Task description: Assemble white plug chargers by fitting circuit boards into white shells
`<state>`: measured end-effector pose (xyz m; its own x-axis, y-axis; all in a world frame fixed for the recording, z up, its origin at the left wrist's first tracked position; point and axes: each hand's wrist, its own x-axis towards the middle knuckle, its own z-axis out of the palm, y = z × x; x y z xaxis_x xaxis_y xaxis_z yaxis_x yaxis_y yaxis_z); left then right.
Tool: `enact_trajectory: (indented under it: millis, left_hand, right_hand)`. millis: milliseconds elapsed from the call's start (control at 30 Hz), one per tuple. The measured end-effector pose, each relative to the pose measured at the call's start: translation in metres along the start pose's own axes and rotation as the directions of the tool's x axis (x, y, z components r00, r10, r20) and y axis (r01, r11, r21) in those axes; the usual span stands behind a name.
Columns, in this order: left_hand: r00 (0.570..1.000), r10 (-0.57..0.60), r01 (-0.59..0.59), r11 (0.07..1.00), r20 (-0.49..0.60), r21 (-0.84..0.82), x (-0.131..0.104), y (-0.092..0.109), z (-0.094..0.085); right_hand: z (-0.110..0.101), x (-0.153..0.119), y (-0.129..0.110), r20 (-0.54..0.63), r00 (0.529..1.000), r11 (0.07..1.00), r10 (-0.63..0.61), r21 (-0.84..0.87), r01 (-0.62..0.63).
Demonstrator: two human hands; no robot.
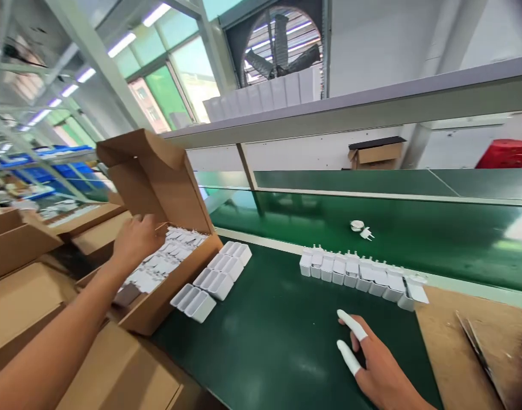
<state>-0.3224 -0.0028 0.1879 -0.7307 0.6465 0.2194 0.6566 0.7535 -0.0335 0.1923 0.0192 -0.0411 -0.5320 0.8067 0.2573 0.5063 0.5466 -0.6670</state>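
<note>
My left hand [137,239] reaches over an open cardboard box [147,313] packed with small white pieces [175,250]. Its fingers are curled together at the box's far side, and what they hold, if anything, is too small to make out. My right hand [374,361] hovers low over the green tabletop, white finger covers on thumb and index finger, the two held apart with nothing between them. Beyond it runs a row of small white boxes [350,270] with plug pins sticking up. White divided trays [220,273] stand in a line beside the cardboard box.
At the right, metal tweezers [478,347] lie on a brown board [440,324]. A coiled white cable with a plug [361,229] rests on the green surface behind. More cartons [21,302] stand at the left. A shelf [350,105] crosses above the bench, with white boxes [269,94] on it.
</note>
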Motion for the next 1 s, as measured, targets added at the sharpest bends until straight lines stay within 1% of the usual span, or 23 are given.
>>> enact_trajectory:
  millis: [33,67,100,133,167,200,233,267,300,367,433,500,533,600,667,733,767,800,833,867,967,1000]
  left_hand:
    - [0.995,0.101,-0.1,0.994,0.008,-0.05,-0.003,0.019,-0.004]
    - [0.976,0.215,-0.211,0.972,0.026,-0.106,-0.009,0.039,-0.005]
    - [0.942,0.332,-0.32,0.933,0.054,-0.164,-0.018,0.061,-0.004]
    - [0.894,0.439,-0.412,0.884,0.09,-0.221,-0.03,0.084,0.0]
    - [0.838,0.533,-0.49,0.829,0.117,-0.269,-0.045,0.109,0.006]
    - [0.759,0.633,-0.565,0.757,0.152,-0.329,-0.06,0.134,0.013]
    - [0.633,0.747,-0.629,0.649,0.202,-0.429,-0.076,0.159,0.02]
    - [0.558,0.802,-0.667,0.587,0.215,-0.459,-0.091,0.183,0.028]
    - [0.507,0.834,-0.695,0.546,0.22,-0.468,-0.105,0.206,0.035]
    - [0.431,0.874,-0.739,0.485,0.225,-0.467,-0.125,0.246,0.046]
    - [0.381,0.89,-0.768,0.455,0.25,-0.45,-0.136,0.277,0.053]
    - [0.354,0.889,-0.788,0.45,0.29,-0.42,-0.138,0.296,0.055]
    - [0.345,0.886,-0.796,0.451,0.31,-0.403,-0.137,0.302,0.056]
    - [0.32,0.882,-0.813,0.443,0.345,-0.378,-0.134,0.306,0.055]
    - [0.274,0.883,-0.83,0.417,0.38,-0.37,-0.13,0.301,0.053]
    - [0.217,0.883,-0.846,0.382,0.415,-0.371,-0.128,0.291,0.049]
    - [0.197,0.883,-0.851,0.37,0.426,-0.372,-0.128,0.284,0.047]
    - [0.197,0.884,-0.85,0.369,0.423,-0.375,-0.128,0.278,0.044]
    - [0.219,0.885,-0.843,0.384,0.41,-0.377,-0.129,0.271,0.041]
    - [0.257,0.884,-0.83,0.409,0.392,-0.379,-0.13,0.265,0.039]
    - [0.406,0.836,-0.765,0.532,0.37,-0.363,-0.133,0.254,0.034]
    - [0.442,0.812,-0.746,0.569,0.382,-0.346,-0.135,0.253,0.034]
  right_hand:
    - [-0.002,0.001,-0.005,0.0,1.0,1.0,-0.014,-0.015,0.014]
    - [-0.004,0.002,-0.008,0.007,1.0,1.0,-0.018,-0.023,0.019]
    - [-0.005,0.002,-0.011,0.014,1.0,0.999,-0.021,-0.027,0.022]
    - [-0.007,0.002,-0.013,0.022,0.999,0.999,-0.025,-0.024,0.025]
    - [-0.007,0.001,-0.014,0.028,0.999,1.0,-0.025,-0.018,0.026]
    - [-0.008,0.001,-0.014,0.028,0.999,1.0,-0.027,-0.009,0.027]
    - [-0.007,0.0,-0.014,0.023,0.999,1.0,-0.031,0.002,0.031]
    - [-0.006,-0.001,-0.012,0.013,0.999,0.999,-0.037,0.013,0.037]
    - [-0.005,-0.002,-0.01,0.0,0.999,0.999,-0.047,0.024,0.047]
    - [-0.002,-0.003,-0.007,-0.026,0.997,0.996,-0.075,0.042,0.077]
    - [0.0,-0.004,-0.004,-0.047,0.993,0.993,-0.104,0.049,0.107]
    - [0.0,-0.004,-0.005,-0.064,0.99,0.991,-0.128,0.039,0.131]
    - [0.0,-0.004,-0.006,-0.068,0.988,0.99,-0.139,0.032,0.141]
    - [-0.002,-0.004,-0.008,-0.073,0.986,0.988,-0.152,0.023,0.154]
    - [-0.004,-0.004,-0.01,-0.072,0.986,0.988,-0.153,0.025,0.155]
    - [-0.006,-0.004,-0.012,-0.068,0.986,0.987,-0.153,0.028,0.155]
    - [-0.006,-0.004,-0.013,-0.07,0.985,0.987,-0.157,0.027,0.159]
    - [-0.006,-0.004,-0.013,-0.073,0.984,0.986,-0.162,0.025,0.164]
    - [-0.006,-0.004,-0.013,-0.074,0.983,0.985,-0.166,0.023,0.168]
    - [-0.006,-0.004,-0.013,-0.075,0.983,0.985,-0.168,0.019,0.17]
    - [-0.005,-0.003,-0.013,-0.066,0.984,0.986,-0.164,0.005,0.165]
    - [-0.006,-0.003,-0.013,-0.063,0.985,0.986,-0.164,-0.001,0.164]
